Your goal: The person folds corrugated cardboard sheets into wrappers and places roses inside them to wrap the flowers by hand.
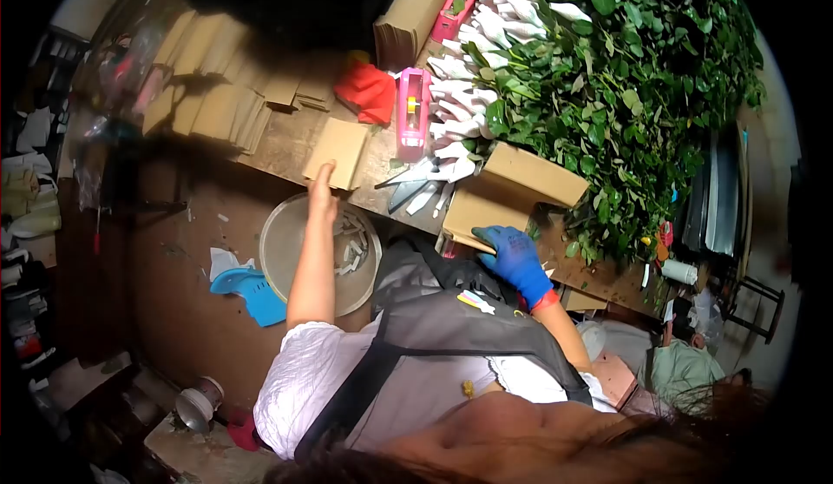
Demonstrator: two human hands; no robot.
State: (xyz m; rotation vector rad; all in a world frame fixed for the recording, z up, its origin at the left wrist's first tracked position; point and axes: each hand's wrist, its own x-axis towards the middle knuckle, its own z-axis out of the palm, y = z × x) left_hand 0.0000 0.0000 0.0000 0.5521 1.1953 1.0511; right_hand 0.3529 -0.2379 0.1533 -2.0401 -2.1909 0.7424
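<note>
My bare left hand (322,196) grips the near edge of a small stack of flat cardboard pieces (340,147) at the table's front edge, with my thumb on top. My right hand (514,256), in a blue work glove, pinches the near edge of a folded cardboard sleeve (488,206). This sleeve stands partly opened, one flap raised toward the leaves. Between my hands lie scissors (408,186), their blades pointing left. A pink tape dispenser (413,115) with a yellow core stands behind them.
Cut roses with white-wrapped heads (521,28) and green leaves (625,93) are heaped at the right. Cardboard stacks (208,93) and a red cloth-like item (366,92) lie at the left. Below stand a round bin (282,258) with scraps and a blue plastic piece (253,293).
</note>
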